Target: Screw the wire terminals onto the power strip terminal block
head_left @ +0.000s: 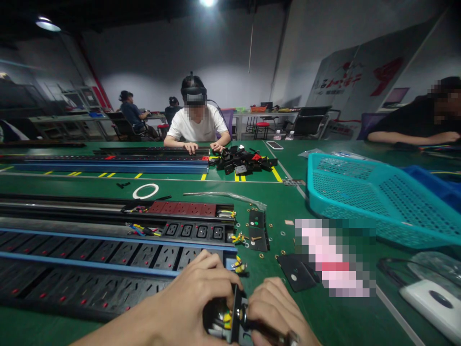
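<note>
My left hand (196,300) is closed around the end of a long black power strip (93,293) at the bottom of the head view. Yellow wires show at that end, under my fingers. My right hand (275,310) is closed on a dark tool (268,331) pressed against a black end plate (236,307) on the strip. More black socket strips (108,254) lie in blue-edged rows to the left. A flat black end plate (297,273) and small screws and washers lie on the green table (273,211) just beyond my hands.
A teal mesh basket (378,199) stands at the right, a white device (432,300) near the right edge. A white tape ring (145,191) lies mid-table. Across the table a person in a white shirt (197,126) works beside a pile of black parts (243,161). Another person's arm (414,137) rests far right.
</note>
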Demonstrator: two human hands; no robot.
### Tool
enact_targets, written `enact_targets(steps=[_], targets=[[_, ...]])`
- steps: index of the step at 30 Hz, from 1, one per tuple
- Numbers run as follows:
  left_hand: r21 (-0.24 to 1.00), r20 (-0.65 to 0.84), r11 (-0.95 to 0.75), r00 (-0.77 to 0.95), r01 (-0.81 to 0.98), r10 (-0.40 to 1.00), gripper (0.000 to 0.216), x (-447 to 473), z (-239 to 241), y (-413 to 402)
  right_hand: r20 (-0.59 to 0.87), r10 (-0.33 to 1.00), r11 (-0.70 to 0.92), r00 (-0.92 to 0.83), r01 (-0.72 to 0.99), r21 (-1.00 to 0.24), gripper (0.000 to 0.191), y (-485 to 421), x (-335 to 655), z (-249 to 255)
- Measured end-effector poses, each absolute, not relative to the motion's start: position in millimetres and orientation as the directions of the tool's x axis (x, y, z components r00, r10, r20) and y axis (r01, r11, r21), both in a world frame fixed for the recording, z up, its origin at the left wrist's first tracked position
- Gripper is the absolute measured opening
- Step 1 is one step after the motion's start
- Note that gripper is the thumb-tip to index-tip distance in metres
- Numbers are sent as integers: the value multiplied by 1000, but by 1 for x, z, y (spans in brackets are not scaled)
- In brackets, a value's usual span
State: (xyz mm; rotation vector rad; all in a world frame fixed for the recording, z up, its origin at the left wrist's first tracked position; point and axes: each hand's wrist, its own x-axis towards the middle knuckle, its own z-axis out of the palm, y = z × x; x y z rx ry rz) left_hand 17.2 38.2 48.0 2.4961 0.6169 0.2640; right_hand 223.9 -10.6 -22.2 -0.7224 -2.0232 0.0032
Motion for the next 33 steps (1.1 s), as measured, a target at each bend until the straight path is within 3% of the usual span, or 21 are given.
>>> enact_targets(steps=[4, 11, 17, 21, 24, 26, 28, 30, 33], targets=[[560, 65, -747, 880, 358, 470, 34, 17, 45, 39, 831, 397, 815, -389, 565, -125, 29, -16, 213, -22], [549, 74, -761, 886, 347, 457, 31, 19, 47, 40, 804, 414, 827, -427, 546, -136, 22, -16, 215, -22], [542, 82, -765, 884, 347, 460, 30, 20, 49, 39, 696, 611, 771, -376, 482, -417, 11, -11, 227, -23], [552, 85, -761, 885, 340, 457, 35, 19, 50, 40, 476, 822, 569, -313, 420, -707, 8, -13, 229, -28], [559, 72, -752, 883, 349, 463, 39, 19, 49, 40, 345, 890, 442, -298, 377, -814, 13, -15, 231, -31], [559, 64, -750, 884, 353, 464, 41, 19, 49, 40, 378, 888, 457, -263, 392, -799, 11, -15, 233, -33], [554, 56, -751, 884, 359, 464, 40, 19, 50, 41, 501, 835, 547, -225, 428, -719, 9, -15, 234, -35], [551, 51, -752, 884, 363, 464, 38, 20, 50, 40, 649, 725, 673, -231, 441, -594, 10, -13, 234, -33], [556, 46, -747, 884, 364, 465, 37, 19, 50, 40, 758, 569, 804, -320, 410, -431, 19, -11, 229, -27]])
